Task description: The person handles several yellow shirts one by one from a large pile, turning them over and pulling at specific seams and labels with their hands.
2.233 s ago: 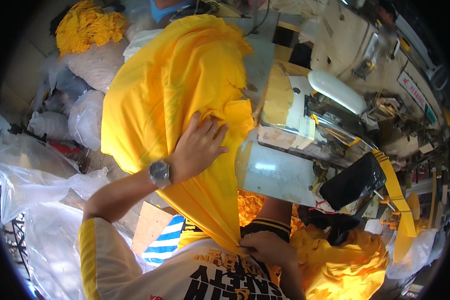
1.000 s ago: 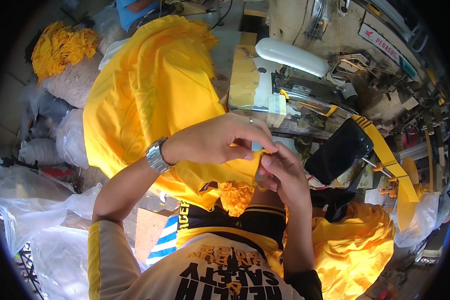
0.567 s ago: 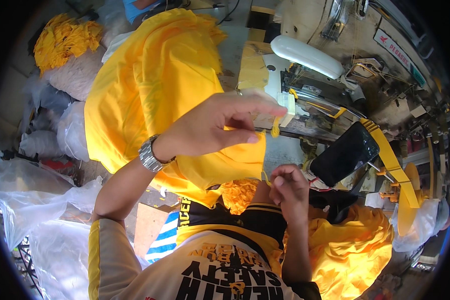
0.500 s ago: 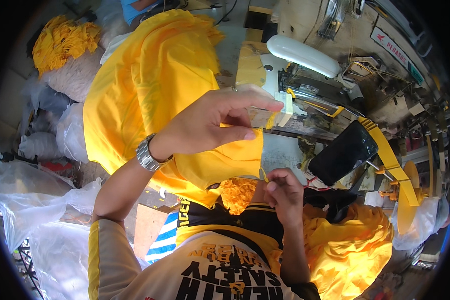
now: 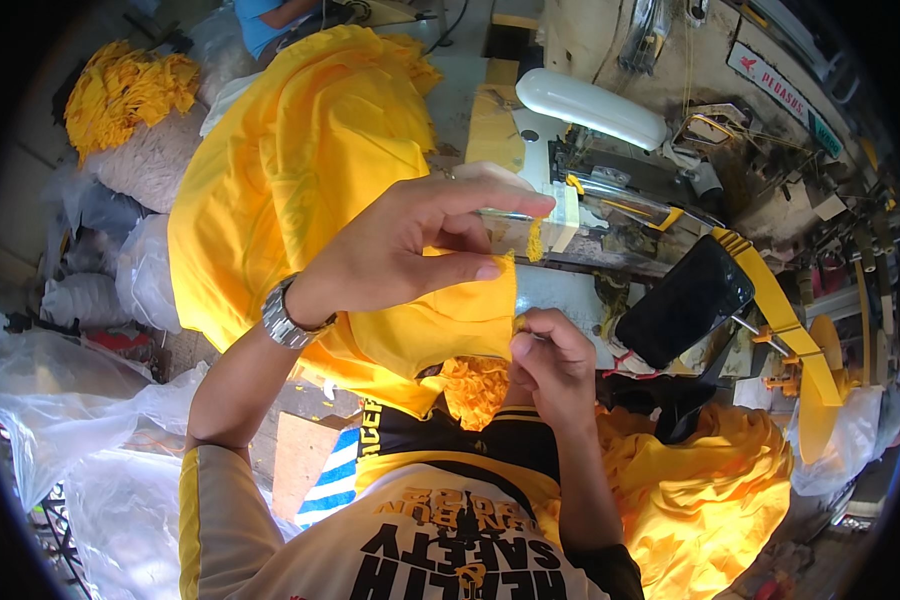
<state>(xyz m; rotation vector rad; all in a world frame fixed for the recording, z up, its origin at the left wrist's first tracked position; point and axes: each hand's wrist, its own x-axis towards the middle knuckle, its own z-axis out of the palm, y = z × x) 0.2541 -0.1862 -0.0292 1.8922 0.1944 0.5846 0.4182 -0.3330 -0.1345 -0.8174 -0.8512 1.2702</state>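
My left hand (image 5: pixel 400 240), a metal watch (image 5: pixel 288 312) on its wrist, has its thumb and curled fingers on the edge of a yellow fabric piece (image 5: pixel 460 318). Its index finger stretches toward a pale block (image 5: pixel 564 218) on the sewing machine (image 5: pixel 610 185). At the piece's right edge, my right hand (image 5: pixel 558 355) pinches the lower corner between thumb and fingers. The cloth runs left from there, below a large yellow fabric heap (image 5: pixel 280 170). A yellow thread tuft (image 5: pixel 535 240) hangs beside the pale block.
A dark phone (image 5: pixel 684 302) is mounted right of my hands, beside a yellow strap (image 5: pixel 770 300). More yellow fabric (image 5: pixel 700 490) lies at lower right. Clear plastic bags (image 5: pixel 80 400) fill the left side. A person's blue sleeve (image 5: pixel 260 25) shows at the top.
My right hand has moved up and left, from the dangling thread end to the cloth's corner. My left hand has shifted slightly left, still on the cloth.
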